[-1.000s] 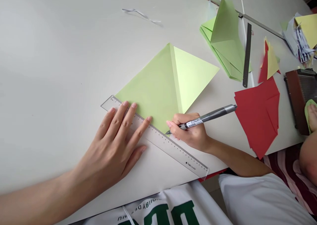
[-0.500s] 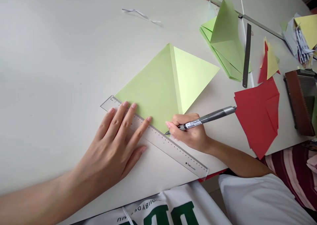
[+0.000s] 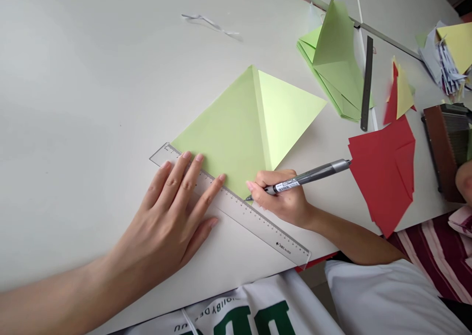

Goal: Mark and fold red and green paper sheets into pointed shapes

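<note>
My left hand (image 3: 173,217) lies flat with fingers spread on a clear plastic ruler (image 3: 254,219), pressing it along the lower edge of a folded light green paper (image 3: 236,124). My right hand (image 3: 282,197) is closed on a grey pen (image 3: 313,173), its tip touching the paper's lower corner right at the ruler's edge. The green paper has a raised crease down its middle, with its right flap lifted slightly off the white table (image 3: 73,79).
A stack of green folded sheets (image 3: 335,65) and a dark metal ruler (image 3: 367,82) lie at the back right. Red papers (image 3: 387,173), a yellow piece (image 3: 404,92), paper scraps (image 3: 446,55) and a brown box (image 3: 444,146) sit at the right. Another person (image 3: 462,212) is at the right edge.
My hands, the ruler and the pen have barely moved. At the right edge the other person's hand left the brown box, and part of that person shows there again now.
</note>
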`<state>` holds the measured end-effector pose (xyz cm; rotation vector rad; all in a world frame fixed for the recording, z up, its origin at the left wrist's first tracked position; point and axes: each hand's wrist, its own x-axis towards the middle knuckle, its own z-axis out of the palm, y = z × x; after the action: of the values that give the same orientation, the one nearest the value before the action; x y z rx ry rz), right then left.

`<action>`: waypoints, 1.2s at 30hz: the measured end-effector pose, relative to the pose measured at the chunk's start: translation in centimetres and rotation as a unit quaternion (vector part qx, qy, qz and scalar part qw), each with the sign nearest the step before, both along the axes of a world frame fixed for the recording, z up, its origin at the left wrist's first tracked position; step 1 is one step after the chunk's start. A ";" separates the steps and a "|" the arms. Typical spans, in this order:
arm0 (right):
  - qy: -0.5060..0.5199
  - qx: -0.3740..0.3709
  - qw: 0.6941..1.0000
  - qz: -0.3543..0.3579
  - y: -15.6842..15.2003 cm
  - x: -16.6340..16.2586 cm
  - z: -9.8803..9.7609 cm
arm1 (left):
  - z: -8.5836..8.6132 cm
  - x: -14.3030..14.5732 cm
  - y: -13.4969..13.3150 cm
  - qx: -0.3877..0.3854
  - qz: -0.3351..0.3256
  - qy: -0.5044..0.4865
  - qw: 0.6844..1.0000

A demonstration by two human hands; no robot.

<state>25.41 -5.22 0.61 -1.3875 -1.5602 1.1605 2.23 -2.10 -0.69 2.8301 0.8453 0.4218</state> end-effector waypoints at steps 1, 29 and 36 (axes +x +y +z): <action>0.001 -0.001 1.000 0.001 0.0 0.0 0.0 | 0.0 0.0 0.0 0.002 -0.001 -0.001 1.000; 0.113 0.014 0.992 -0.053 0.3 0.8 -0.3 | -0.5 -0.3 -0.1 0.030 0.000 -0.022 0.999; -0.284 0.223 0.912 -0.192 2.6 7.7 0.4 | -0.7 -0.3 -0.2 0.061 0.004 -0.036 0.997</action>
<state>33.08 -2.59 0.97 -1.6828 -1.6829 0.1346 1.94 -2.28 -1.41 2.9030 0.8446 0.5908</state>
